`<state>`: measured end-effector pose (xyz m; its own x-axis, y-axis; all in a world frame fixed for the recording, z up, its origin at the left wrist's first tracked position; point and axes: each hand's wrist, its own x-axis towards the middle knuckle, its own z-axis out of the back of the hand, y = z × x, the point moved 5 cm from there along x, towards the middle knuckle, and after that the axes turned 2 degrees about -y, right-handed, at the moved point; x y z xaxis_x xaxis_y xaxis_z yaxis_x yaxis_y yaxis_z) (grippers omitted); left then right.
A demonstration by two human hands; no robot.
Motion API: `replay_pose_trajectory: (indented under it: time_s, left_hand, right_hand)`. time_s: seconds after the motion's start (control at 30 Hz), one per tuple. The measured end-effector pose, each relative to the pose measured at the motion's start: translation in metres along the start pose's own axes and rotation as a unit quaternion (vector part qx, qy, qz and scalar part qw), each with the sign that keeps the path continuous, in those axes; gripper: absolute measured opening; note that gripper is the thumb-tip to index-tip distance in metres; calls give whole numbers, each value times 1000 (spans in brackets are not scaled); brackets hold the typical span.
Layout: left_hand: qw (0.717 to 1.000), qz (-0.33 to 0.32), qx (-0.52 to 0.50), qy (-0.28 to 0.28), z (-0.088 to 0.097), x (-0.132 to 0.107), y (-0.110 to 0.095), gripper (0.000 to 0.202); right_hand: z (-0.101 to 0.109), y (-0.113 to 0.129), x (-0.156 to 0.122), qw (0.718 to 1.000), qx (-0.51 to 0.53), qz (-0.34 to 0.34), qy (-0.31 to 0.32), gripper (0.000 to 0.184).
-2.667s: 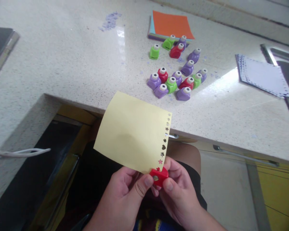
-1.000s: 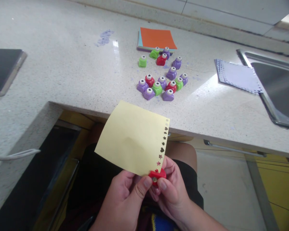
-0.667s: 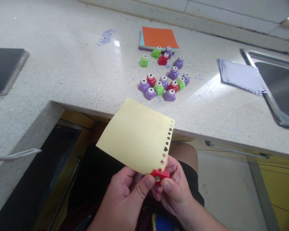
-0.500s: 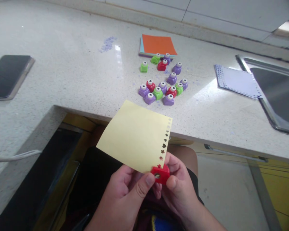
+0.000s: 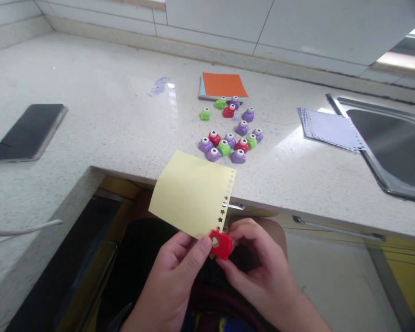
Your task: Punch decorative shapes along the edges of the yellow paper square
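A sheet of yellow paper (image 5: 190,191) is pinched at its near corner by my left hand (image 5: 178,269), the thumb lying on top. Small shapes, stars among them, are cut through the sheet along its right edge. My right hand (image 5: 263,263) grips a red craft punch (image 5: 223,245) between thumb and fingers. The punch sits at the sheet's near right corner, its underside with a round opening facing up. My left thumb tip lies right beside that opening. The fingers under the paper and punch are partly hidden.
Several purple, green and red craft punches (image 5: 224,147) stand on the speckled counter (image 5: 124,120). Behind them lies a stack of coloured paper (image 5: 224,85), orange on top. A dark phone (image 5: 27,131) lies left. Punched pale sheets (image 5: 332,130) rest beside the sink (image 5: 383,182).
The view has tilted up slightly. My right hand has shifted its grip, its thumb now at the punch's near side. The red punch has turned a little and moved left with the paper.
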<state>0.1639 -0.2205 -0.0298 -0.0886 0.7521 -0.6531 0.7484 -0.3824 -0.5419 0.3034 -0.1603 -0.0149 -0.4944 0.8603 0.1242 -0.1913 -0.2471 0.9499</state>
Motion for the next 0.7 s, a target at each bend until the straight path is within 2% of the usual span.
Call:
replay_pose_trajectory:
  time_s: [0.1,0.2,0.4,0.5,0.57,0.63,0.7]
  left_hand:
    - [1000,3,-6,3,-2,-1,0,21]
    - [1000,-4,-1,6,-5,-3,-2,24]
    - [999,-21,10,43,-19,-10,-13,29]
    - [994,-66,42,77,-27,-20,-29,34]
    - [983,-112,110,96,-28,-27,-43,37]
    - [954,-164,238,75,-24,-31,-58,34]
    - [913,-230,335,15,-16,-30,-74,32]
  right_hand:
    - [4,11,1,991,-60,107,-60,47]
    - [5,27,3,967,-128,210,-60,58]
    - [16,51,11,946,-156,282,-21,61]
    - [26,63,15,950,-134,277,-50,61]
    - [35,70,19,962,-79,246,-87,60]
    - [45,74,24,973,-2,191,-129,52]
    - [56,74,30,976,75,122,-165,39]
